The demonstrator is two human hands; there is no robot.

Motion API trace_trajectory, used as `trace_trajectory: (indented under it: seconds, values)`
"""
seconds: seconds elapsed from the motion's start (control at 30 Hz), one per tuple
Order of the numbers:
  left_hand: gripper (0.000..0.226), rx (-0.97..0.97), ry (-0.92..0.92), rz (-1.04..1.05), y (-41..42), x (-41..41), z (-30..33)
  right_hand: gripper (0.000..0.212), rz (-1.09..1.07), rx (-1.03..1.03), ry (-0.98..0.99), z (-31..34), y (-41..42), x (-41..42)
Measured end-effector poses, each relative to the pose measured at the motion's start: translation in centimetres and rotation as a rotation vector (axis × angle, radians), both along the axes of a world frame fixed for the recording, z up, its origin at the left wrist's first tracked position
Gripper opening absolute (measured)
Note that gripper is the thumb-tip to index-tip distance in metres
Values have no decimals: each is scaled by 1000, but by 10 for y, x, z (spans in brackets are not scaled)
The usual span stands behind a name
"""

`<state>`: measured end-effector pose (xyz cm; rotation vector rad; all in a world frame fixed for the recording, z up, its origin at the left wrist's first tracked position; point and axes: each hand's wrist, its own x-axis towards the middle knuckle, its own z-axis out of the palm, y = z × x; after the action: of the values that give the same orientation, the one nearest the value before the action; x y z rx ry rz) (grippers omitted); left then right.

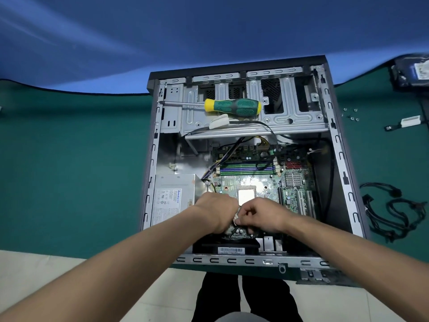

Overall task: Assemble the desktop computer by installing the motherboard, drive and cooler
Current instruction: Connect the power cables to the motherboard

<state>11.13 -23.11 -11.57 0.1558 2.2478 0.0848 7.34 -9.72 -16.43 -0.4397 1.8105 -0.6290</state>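
Hands (236,212) beside "Huntkey" power supply (171,201)

Both hands (216,211) (262,214) over motherboard (253,180) in open case (343,163), fingers curled.

Quick count of what was on the green-matted table (69,159): one open grey metal computer case (241,73) lying on its side, with one green motherboard (253,182) in it and one silver boxy power supply (171,196) to the left. One screwdriver with a green and yellow handle (232,107) sat on the one metal drive cage (299,117). One square silver processor (246,196) showed mid-board. Two hands (216,210) were in the case, left and right (262,214). Off to the right: one bundle of black cables (399,214), about five small silver screws (350,113), one dark drive-like box (413,73) (blurry) and one white-plugged connector (410,121).
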Motion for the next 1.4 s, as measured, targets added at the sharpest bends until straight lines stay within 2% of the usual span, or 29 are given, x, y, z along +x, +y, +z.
trace_trajectory:
  seconds: [0.3, 0.57, 0.73, 0.87, 1.07, 1.27, 1.4]
  values:
    - [20, -50, -35, 1, 0, -1, -10, 12, -83, 2, -125, -4, -3, -3]
    - [10, -100, -32, -122, 6, -5, -13, 14, -43, 20, -84, -5, -3, -5]
    - [18, -88, -12, -113, 2, -4, -15, 28, -25, 40, -81, -6, -3, -6]
    - [16, -96, 12, -139, 6, 1, -19, 32, 13, 54, -47, -4, -4, -6]
    - [14, -85, 29, -193, 9, -2, -22, 48, 10, 63, -27, -5, -3, -6]
    - [8, -28, -7, -190, 4, -5, -21, 37, -3, 54, -45, -7, -3, -5]
    - [2, 2, -40, -101, 2, -7, -21, 23, -10, 44, -59, -6, -2, -4]
